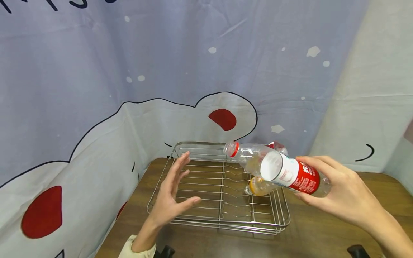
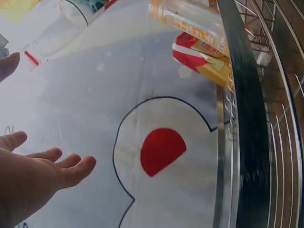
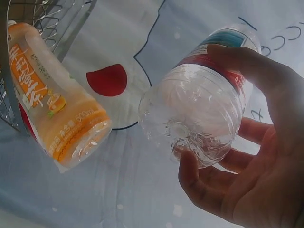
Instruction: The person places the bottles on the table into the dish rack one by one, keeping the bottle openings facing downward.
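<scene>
Gripping clear bottle (image 1: 284, 172) in right hand (image 1: 342, 197), left hand (image 1: 171, 193) spread flat

1. The left hand (image 2: 33, 178) lies open at the lower left, fingers relaxed, holding nothing.
2. The wire rack (image 2: 247, 142) runs down the right edge.
3. An orange-labelled bottle (image 2: 190, 19) lies against the rack's rim, with a red and yellow carton (image 2: 204, 59) just below it.
4. A cloth backdrop (image 2: 156, 147) with a red spot fills the middle.

Makeshift recording corner: cartoon cloth backdrop (image 1: 161, 71), wooden table (image 1: 322, 233).
</scene>
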Demonstrator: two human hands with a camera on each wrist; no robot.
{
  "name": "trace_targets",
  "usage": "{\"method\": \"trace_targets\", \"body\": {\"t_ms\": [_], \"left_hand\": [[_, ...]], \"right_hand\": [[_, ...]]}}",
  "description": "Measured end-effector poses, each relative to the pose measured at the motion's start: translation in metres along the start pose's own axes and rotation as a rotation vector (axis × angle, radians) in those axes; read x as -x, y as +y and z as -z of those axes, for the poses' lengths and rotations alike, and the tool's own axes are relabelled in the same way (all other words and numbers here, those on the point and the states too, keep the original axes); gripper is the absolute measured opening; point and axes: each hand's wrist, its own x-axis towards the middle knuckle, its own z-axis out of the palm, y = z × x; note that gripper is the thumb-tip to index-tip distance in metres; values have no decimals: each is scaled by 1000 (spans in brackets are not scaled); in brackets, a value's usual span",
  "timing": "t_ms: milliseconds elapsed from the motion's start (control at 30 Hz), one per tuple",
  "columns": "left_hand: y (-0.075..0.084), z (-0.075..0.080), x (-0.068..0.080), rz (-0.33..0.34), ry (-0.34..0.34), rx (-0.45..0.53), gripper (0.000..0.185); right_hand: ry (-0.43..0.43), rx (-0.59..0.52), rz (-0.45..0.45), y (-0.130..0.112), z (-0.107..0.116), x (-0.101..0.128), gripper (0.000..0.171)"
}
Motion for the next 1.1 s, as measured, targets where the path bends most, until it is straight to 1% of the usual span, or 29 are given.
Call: {"method": "trace_targets", "body": {"t_ms": [67, 167, 233, 300, 400, 467, 533, 600, 833, 900, 1100], "left_hand": [[0, -3, -3, -14, -8, 15, 103], [0, -8, -5, -29, -19, 42, 103], [1, -11, -6, -31, -28, 53, 104], [1, -15, -7, -28, -35, 62, 104], [2, -20, -9, -17, -43, 69, 104], [2, -23, -10, -10, -47, 72, 104], [3, -26, -11, -10, -53, 73, 103], [3, -29, -12, -11, -58, 72, 102], [4, -39, -12, 25, -67, 61, 98], [3, -41, -12, 12, -71, 70, 96], [-1, -48, -13, -58, -70, 103, 86]], "right_hand": [[-13, 23, 5, -2, -1, 0, 65], [-38, 55, 18, -4, -3, 0, 71], [-49, 75, 34, -6, -4, 0, 71], [-52, 89, 54, -8, -6, 0, 63], [-56, 107, 84, -9, -8, 0, 60], [-61, 122, 102, -11, -9, 0, 63], [-68, 130, 114, -12, -9, 0, 72], [-71, 138, 122, -14, -11, 0, 75], [-77, 168, 139, -19, -15, 1, 75], [-86, 173, 136, -21, -17, 0, 74], [-102, 183, 141, -25, -20, 1, 74]]}}
